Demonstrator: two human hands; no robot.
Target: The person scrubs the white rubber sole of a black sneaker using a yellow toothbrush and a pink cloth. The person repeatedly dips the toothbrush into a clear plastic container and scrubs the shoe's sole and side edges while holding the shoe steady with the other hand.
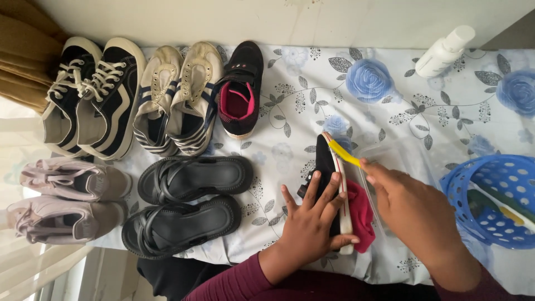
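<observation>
Item: 1 small black shoe (325,161) with white sole, tipped on its side near the front edge of the flower-printed cloth (390,106), clasped by the left hand (312,223) with fingers spread over the upper, while the right hand (412,206) pinched 1 yellow brush (344,153) against the sole rim. Risk, as judged: the tilted shoe could twist out of the loose clasp under brush pressure, or the brush skid onto the 1 pink cloth (361,214) beside it. Also counted: 1 matching black shoe (241,89), 2 black-and-white sneakers (92,95), 2 cream striped shoes (175,97), 2 black sandals (186,203), 2 pale pink sneakers (67,203), 1 white bottle (443,51), 1 blue basket (496,195).
</observation>
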